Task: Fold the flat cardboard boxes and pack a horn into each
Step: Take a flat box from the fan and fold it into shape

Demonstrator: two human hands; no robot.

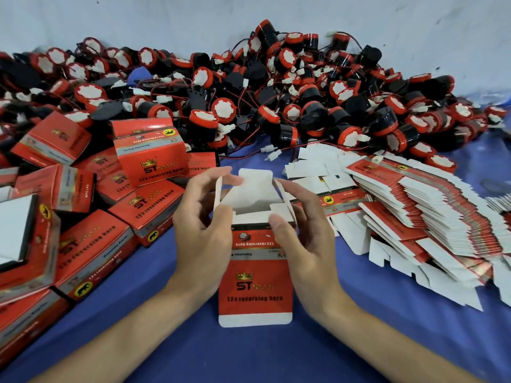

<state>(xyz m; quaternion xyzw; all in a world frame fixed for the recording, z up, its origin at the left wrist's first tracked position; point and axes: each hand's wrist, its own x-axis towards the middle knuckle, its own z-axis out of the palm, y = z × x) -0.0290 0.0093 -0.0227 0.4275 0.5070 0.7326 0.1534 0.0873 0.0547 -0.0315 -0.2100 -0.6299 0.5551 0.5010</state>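
Two bare forearms reach in from the near edge over a blue cloth that covers the table. Between the hands, in the middle of the cloth, is a red box, half opened. Its white tuck flap points toward the person, and its far end is open with white flaps standing up. The left hand grips the box's left side, fingers curled, with the fingertips up at the left side flap. The right hand grips the right side, thumb pressed on the near white flap at the open end and the other fingers curled behind the right side flap. I cannot tell whether the box rests on the cloth or is held just above it. To the left lies a heap of folded boxes, red with the same print, tumbled at all angles. To the right is a fanned stack of flat boxes, white insides showing. Beyond both, a big pile of red and black horns with thin wires runs across the table against a pale wall
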